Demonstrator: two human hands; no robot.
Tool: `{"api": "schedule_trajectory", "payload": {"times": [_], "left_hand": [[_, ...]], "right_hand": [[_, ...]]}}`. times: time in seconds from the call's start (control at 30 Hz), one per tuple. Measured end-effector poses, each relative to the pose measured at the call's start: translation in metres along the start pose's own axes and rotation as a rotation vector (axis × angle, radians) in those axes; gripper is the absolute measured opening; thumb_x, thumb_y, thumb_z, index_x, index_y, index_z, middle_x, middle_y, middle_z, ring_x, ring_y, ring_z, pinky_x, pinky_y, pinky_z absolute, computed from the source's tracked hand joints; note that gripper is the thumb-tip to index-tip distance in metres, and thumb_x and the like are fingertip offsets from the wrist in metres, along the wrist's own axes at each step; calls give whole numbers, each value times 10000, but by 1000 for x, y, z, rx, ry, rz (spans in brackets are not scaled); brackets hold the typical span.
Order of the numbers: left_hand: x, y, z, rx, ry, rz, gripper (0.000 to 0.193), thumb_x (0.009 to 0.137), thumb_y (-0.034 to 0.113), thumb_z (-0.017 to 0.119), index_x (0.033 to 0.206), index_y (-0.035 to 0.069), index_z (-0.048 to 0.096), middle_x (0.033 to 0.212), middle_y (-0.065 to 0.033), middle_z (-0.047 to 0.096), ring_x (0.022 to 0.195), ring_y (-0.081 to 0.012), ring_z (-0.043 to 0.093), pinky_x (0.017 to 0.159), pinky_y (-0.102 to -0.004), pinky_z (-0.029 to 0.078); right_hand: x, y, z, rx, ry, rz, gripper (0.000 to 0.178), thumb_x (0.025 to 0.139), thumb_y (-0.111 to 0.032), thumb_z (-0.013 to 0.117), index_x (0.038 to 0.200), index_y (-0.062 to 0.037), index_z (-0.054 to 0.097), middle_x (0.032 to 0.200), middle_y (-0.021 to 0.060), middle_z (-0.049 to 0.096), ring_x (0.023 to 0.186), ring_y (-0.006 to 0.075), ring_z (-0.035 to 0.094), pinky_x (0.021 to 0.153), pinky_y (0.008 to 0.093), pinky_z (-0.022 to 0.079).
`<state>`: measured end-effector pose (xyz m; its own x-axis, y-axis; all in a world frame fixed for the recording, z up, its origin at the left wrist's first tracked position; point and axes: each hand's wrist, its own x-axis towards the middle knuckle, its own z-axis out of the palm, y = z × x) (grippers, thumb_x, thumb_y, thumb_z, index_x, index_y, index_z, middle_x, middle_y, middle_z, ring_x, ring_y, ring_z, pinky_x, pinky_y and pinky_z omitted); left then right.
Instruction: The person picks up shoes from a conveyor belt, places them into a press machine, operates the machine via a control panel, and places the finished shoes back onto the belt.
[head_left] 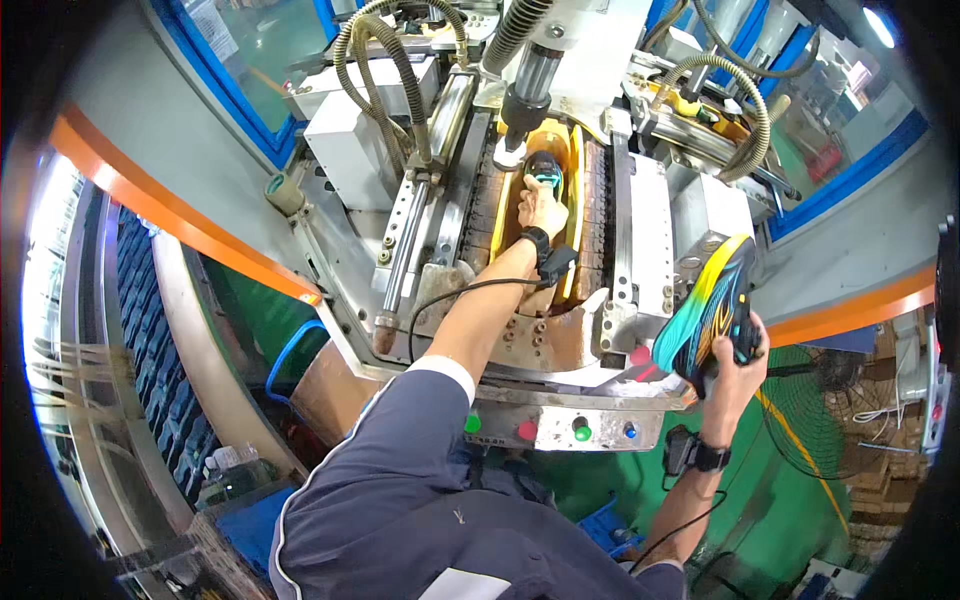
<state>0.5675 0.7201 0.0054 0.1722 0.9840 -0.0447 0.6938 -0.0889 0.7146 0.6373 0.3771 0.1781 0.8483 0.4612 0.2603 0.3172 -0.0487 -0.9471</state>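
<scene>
My left hand (541,212) reaches into the middle of a machine, its fingers closed on a dark shoe with teal on it (545,168). That shoe stands in a cradle between yellow pads (574,160), and the hand hides part of it. Above and beside it hangs a dark metal press rod (527,95) with a pale foot at its end. At the right of the machine, my right hand (738,365) grips another shoe (705,310), held tilted with its side showing teal, yellow and black with orange lines. Both wrists carry black straps with small devices and cables.
Metal cylinders (408,255) and ribbed hoses (395,80) flank the cradle. A front panel (590,428) carries green, red and blue buttons. Orange-edged guards (180,215) curve around both sides. A caged fan (820,400) stands at the right, and a dark ridged conveyor (165,350) runs at the left.
</scene>
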Motion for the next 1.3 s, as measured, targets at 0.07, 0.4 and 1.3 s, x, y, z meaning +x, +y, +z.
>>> {"api": "schedule_trajectory", "payload": {"times": [0.07, 0.4, 1.3], "left_hand": [[6, -4, -14, -55, -119, -12, 774, 745, 140, 637, 1371, -60, 227, 1178, -316, 559, 1023, -456, 606, 868, -494, 511], [-182, -79, -227, -1155, -431, -120, 528, 771, 101, 754, 1222, -53, 526, 1101, -108, 625, 985, -165, 589, 894, -296, 474], [-492, -199, -317, -599, 616, -510, 497, 725, 143, 789, 1122, -36, 550, 974, -86, 637, 896, -130, 562, 815, -300, 479]], "right_hand": [[33, -4, 18, -139, -19, -42, 497, 764, -79, 674, 1226, 41, 533, 1074, 82, 594, 940, 129, 563, 858, 267, 466], [176, -7, 243, -695, -823, 59, 563, 658, -316, 774, 1031, 86, 645, 1025, 230, 679, 928, 278, 664, 782, 356, 506], [-289, 146, 237, -194, -1311, -826, 200, 831, -66, 627, 1030, -64, 607, 997, 123, 593, 989, 331, 552, 818, 433, 473]]}}
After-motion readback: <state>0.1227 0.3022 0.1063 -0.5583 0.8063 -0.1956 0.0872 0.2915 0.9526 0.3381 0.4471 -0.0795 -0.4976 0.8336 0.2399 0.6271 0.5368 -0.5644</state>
